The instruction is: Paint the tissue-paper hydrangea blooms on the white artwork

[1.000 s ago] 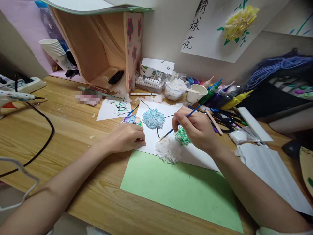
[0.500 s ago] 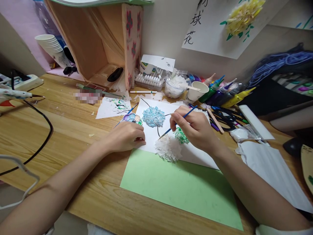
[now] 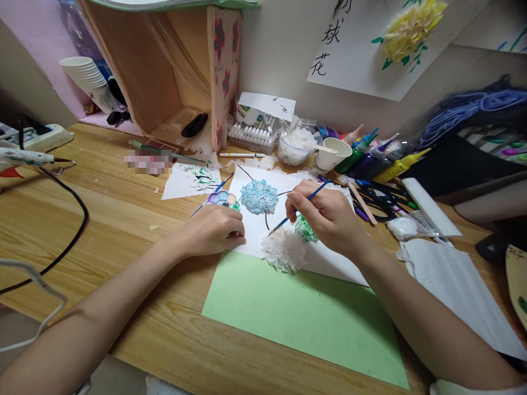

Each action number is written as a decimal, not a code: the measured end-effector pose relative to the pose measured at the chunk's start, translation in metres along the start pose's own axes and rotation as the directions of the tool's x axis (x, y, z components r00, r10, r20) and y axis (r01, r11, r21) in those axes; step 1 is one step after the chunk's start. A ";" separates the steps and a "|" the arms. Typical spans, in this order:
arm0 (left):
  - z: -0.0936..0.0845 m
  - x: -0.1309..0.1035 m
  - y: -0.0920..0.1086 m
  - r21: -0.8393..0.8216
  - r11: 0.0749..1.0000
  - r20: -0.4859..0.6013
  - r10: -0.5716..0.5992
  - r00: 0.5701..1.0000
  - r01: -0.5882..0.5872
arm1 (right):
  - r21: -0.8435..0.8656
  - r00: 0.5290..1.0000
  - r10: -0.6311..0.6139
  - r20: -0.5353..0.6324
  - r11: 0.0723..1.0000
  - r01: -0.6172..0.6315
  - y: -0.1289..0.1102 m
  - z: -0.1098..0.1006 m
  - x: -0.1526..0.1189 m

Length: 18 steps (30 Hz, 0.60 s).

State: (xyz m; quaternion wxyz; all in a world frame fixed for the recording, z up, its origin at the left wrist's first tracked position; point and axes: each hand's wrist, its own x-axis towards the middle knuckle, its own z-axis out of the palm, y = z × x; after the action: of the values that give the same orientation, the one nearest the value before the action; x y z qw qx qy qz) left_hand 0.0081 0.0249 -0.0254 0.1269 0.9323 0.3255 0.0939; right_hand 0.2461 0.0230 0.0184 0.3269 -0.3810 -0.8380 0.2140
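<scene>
A thin blue paintbrush [image 3: 312,198] is pinched in my right hand [image 3: 325,211]. Its tip touches, or comes very close to, the upper left of a white ruffled paper flower [image 3: 284,249]. That flower sits at the near edge of a white sheet [image 3: 329,261], above a green sheet [image 3: 304,323]. My left hand [image 3: 220,227] rests on the left edge of the white sheet, fingers curled in. Beyond it lies a small paint palette [image 3: 224,198], partly covered by the hand. A blue paper flower [image 3: 259,196] and a green one [image 3: 305,227], half hidden by my right hand, are also on the sheet.
At the back stand a bowl of white paper pieces [image 3: 296,147], a paper cup [image 3: 334,153] and several paint bottles [image 3: 391,164]. Another brush [image 3: 222,184] lies beside the palette. A black cable [image 3: 80,219] curves across the left of the table [image 3: 135,285].
The brush tip has shifted slightly to the right on the white flower. My left hand stays where it was.
</scene>
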 end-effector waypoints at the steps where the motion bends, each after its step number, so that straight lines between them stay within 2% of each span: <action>1: 0.000 0.000 0.000 0.003 1.000 0.002 0.000 1.000 0.000 | 0.003 1.000 -0.003 0.001 1.000 0.003 0.000 0.000 0.000; 18: -0.001 -0.001 0.002 0.000 1.000 -0.008 0.008 1.000 -0.008 | 0.013 0.999 -0.031 -0.006 0.999 0.032 -0.001 0.003 0.000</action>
State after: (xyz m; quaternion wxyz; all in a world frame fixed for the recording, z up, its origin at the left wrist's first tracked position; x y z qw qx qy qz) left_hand 0.0085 0.0233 -0.0238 0.1253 0.9331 0.3224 0.0982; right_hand 0.2437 0.0218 0.0171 0.3349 -0.3661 -0.8416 0.2132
